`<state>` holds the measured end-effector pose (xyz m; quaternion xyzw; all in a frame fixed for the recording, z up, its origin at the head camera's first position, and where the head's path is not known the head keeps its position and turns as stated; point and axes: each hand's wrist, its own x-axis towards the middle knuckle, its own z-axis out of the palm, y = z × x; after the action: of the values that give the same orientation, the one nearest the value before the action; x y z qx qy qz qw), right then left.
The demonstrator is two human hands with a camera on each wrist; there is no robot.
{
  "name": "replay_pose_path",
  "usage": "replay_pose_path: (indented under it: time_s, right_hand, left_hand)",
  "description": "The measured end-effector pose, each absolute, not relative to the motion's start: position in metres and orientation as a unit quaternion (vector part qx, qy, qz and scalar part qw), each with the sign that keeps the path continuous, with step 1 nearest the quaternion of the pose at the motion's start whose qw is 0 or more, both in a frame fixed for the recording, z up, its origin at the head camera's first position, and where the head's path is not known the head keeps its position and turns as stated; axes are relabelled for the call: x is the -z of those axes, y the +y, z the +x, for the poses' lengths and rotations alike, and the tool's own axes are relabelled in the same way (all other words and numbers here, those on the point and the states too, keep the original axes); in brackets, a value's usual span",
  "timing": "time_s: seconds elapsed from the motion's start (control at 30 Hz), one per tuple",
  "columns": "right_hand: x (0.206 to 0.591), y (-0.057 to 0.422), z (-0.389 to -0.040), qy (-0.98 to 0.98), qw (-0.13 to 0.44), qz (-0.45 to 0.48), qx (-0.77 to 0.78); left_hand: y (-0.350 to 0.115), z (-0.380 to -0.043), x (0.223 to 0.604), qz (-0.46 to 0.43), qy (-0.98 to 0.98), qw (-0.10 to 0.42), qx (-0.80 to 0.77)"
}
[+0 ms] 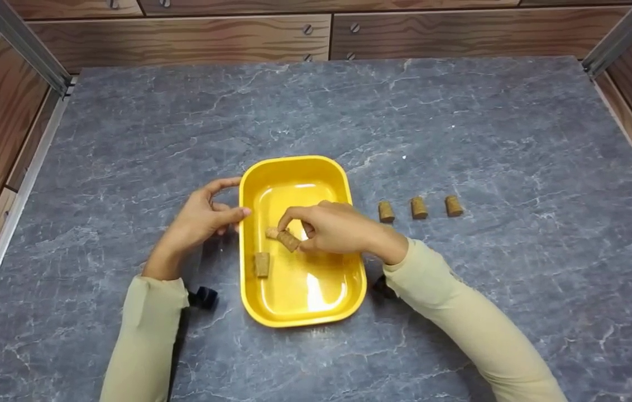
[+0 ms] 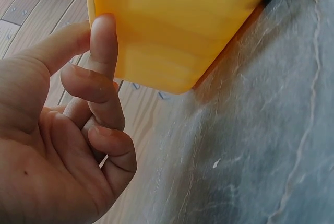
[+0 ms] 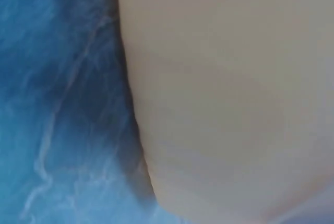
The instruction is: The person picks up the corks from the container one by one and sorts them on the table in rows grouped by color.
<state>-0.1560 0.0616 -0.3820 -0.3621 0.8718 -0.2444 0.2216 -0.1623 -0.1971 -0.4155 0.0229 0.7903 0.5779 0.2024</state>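
A yellow plastic tray [image 1: 303, 322] with rounded corners lies in front of me. My left hand [image 1: 196, 218] grips its left rim, thumb at the edge; in the left wrist view the fingertips [image 2: 103, 33] meet the tray wall [image 2: 162, 31]. Over the tray's inside, my right hand [image 1: 335, 229] pinches a tapered cork [image 1: 288, 240] between thumb and index finger. Just behind that cork another cork [image 1: 272, 232] shows in part on the tray floor. A further cork [image 1: 262, 264] stands out near the tray's left wall.
Three corks sit in a row right of the tray: a near one [image 1: 386, 211], a middle one [image 1: 419, 207] and a far one [image 1: 453, 206]. They rest on the grey marbled table [image 1: 489, 128]. A pale, blurred surface [image 3: 229, 93] fills most of the right wrist view.
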Motion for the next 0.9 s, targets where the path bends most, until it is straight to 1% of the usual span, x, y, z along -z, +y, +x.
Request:
replay_pose_path:
  time_s: [0.4,0.5,0.7,0.9]
  right_hand:
    - [0.359,0.096,-0.162,0.851,0.221,-0.33,0.342]
    - [0.355,0.109,-0.165,0.851,0.217,-0.32,0.357]
    - [0.352,0.139,-0.169,0.849,0.191,-0.307,0.385]
    - [0.348,0.168,-0.17,0.851,0.19,-0.27,0.408]
  left_hand:
    - [-0.197,-0.162,0.416,0.019,0.778,0.208,-0.592]
    - [-0.197,-0.163,0.416,0.018,0.777,0.209,-0.593]
    - [-0.197,-0.163,0.416,0.018,0.783,0.209,-0.586]
    - [-0.198,-0.163,0.417,0.021,0.79,0.204,-0.578]
